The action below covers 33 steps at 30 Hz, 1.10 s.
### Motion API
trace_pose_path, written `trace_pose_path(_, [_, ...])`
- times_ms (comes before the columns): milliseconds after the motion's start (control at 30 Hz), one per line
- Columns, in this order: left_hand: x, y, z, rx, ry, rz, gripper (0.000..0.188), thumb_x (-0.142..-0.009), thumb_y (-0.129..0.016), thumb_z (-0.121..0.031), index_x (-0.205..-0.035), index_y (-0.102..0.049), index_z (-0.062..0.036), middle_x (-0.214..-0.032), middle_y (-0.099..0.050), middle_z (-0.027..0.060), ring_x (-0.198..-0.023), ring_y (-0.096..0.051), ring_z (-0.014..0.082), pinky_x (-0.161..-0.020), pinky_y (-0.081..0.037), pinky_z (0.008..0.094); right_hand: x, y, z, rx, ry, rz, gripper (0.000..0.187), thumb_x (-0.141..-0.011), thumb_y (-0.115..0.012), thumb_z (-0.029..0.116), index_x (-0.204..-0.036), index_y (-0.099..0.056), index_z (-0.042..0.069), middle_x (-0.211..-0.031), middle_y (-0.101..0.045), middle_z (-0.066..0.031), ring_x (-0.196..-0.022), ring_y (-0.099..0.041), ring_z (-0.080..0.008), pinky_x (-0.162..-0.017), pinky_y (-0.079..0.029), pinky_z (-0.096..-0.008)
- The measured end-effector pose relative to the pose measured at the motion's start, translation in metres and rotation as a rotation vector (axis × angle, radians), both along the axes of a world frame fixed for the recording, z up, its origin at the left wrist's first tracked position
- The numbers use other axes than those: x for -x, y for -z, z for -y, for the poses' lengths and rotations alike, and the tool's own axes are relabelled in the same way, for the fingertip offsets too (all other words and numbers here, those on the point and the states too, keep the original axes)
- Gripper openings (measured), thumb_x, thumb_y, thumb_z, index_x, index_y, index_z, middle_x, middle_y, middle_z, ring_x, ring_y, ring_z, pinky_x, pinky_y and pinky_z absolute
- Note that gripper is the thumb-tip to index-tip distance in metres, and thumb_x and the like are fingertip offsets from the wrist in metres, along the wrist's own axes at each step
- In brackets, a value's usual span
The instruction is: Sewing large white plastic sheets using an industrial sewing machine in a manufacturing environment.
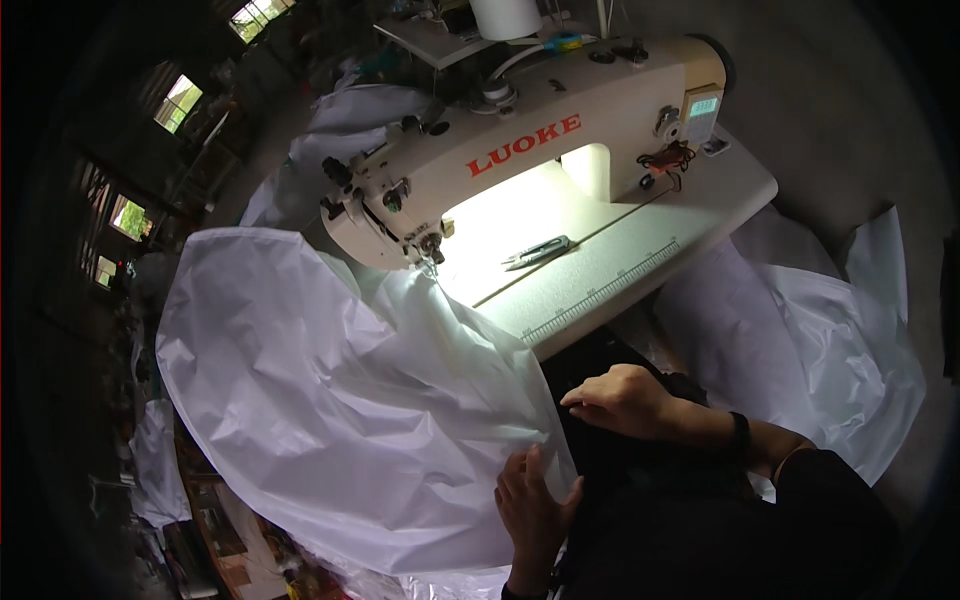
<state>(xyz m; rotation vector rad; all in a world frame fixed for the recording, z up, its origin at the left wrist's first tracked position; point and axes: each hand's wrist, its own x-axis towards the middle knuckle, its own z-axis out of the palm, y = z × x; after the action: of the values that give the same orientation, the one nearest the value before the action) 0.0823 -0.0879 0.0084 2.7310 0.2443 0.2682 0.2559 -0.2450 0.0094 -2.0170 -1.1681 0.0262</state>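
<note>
A large sheet of glossy white fabric (340, 390) drapes over the near left side of the sewing machine (530, 140), its upper part running in under the needle area. My left hand (535, 505) lies against the fabric's right edge, thumb apart from the fingers, open. To the right of the sheet, above my dark-clothed lap, my right hand (625, 402) is closed with its fingers curled; nothing shows in it. It is clear of the fabric. Thread snips (537, 253) with a grey body lie on the lit machine bed (610, 262), beyond both hands.
A ruler scale (600, 290) runs along the bed's near edge. More white fabric (820, 340) hangs at the right, and another heap (350, 115) sits behind the machine head. A white thread cone (505, 18) stands at the back. Cluttered shelving (220, 530) is at lower left.
</note>
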Motion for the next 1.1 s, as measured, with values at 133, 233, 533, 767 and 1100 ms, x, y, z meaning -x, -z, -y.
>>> trace_pose_path(133, [0.027,0.014,-0.012,-0.013,-0.084,-0.127,0.051,-0.072,-0.074,-0.014,-0.120,-0.057,-0.0079,-0.108,-0.059,0.0108,-0.102,-0.059,0.0322,-0.082,-0.049,0.0458,0.016,0.013,-0.002,0.120,-0.064,-0.320,0.029,-0.093,-0.067,0.029,-0.115,-0.064,0.010,-0.079,-0.070,-0.0091,-0.068,-0.069,-0.0272,-0.067,-0.054,-0.0371])
trace_pose_path(233, [0.052,0.022,-0.033,0.131,-0.143,-0.088,0.028,-0.073,-0.069,-0.008,-0.101,-0.063,-0.0072,-0.094,-0.063,0.0085,-0.091,-0.062,0.0309,-0.077,-0.051,0.0428,0.026,0.021,-0.008,0.209,-0.199,-0.784,0.047,-0.097,-0.061,0.040,-0.131,-0.058,0.006,-0.082,-0.071,-0.0117,-0.070,-0.071,-0.0234,-0.070,-0.055,-0.0346])
trace_pose_path(533, [0.092,-0.011,-0.048,0.240,-0.411,-0.041,0.008,-0.080,-0.067,-0.002,-0.086,-0.062,-0.0050,-0.089,-0.064,0.0091,-0.074,-0.064,0.0259,-0.065,-0.051,0.0359,0.069,0.018,-0.026,-0.078,-0.300,-0.300,0.022,-0.089,-0.070,0.024,-0.106,-0.067,0.012,-0.075,-0.069,-0.0066,-0.065,-0.069,-0.0261,-0.059,-0.054,-0.0358])
trace_pose_path(767, [0.103,-0.038,-0.035,0.742,-0.463,-0.122,0.011,-0.088,-0.066,-0.004,-0.098,-0.066,0.0017,-0.092,-0.070,0.0096,-0.085,-0.067,0.0179,-0.075,-0.054,0.0326,0.119,0.006,-0.056,0.235,-0.929,-0.432,0.054,-0.091,-0.065,0.032,-0.140,-0.052,0.014,-0.079,-0.068,-0.0151,-0.071,-0.067,-0.0379,-0.064,-0.053,-0.0448])
trace_pose_path(1100, [0.099,-0.036,-0.014,0.240,-0.335,0.248,0.004,-0.088,-0.063,0.004,-0.090,-0.064,0.0013,-0.091,-0.067,0.0169,-0.080,-0.064,0.0339,-0.070,-0.051,0.0405,0.051,0.075,0.011,0.244,0.018,-0.866,0.057,-0.091,-0.070,0.041,-0.130,-0.058,0.001,-0.123,-0.066,-0.0138,-0.111,-0.064,-0.0255,-0.095,-0.051,-0.0372])
